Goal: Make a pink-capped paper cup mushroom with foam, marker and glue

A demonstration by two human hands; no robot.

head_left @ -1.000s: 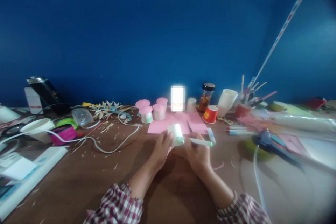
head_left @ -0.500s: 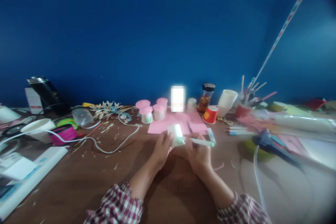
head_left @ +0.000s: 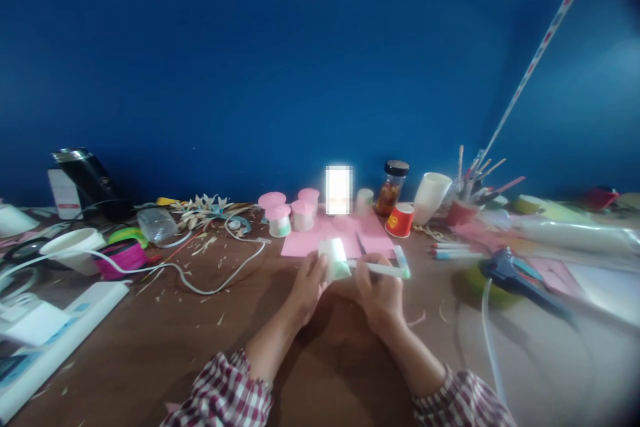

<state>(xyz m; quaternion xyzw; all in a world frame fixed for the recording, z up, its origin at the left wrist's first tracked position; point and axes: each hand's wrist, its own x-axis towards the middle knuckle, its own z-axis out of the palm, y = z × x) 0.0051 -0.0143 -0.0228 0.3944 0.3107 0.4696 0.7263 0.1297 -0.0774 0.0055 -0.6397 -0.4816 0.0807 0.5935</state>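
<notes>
A small white paper cup [head_left: 333, 255] with green colouring along its lower edge lies tilted in my left hand [head_left: 310, 281], whose fingers close around its side. My right hand [head_left: 379, 290] grips a white marker [head_left: 384, 269] with a green end, and its tip points left, just short of the cup. Behind the hands, a pink paper sheet [head_left: 295, 245] lies on the table. Small white cups topped with pink discs [head_left: 273, 201] stand at its left, one marked with green. A dark thin tool [head_left: 361, 243] rests on the sheet.
Right of the sheet stand a red paper cup [head_left: 399, 221], a dark-lidded jar [head_left: 393, 188] and a white cup [head_left: 432, 197]. A blue glue gun [head_left: 515, 273] sits further right. At left are a power strip [head_left: 65, 347], a white cable [head_left: 200, 290] and scattered shavings.
The marker tip has drawn slightly away from the cup's green edge. The cup appears turned a little in my left hand.
</notes>
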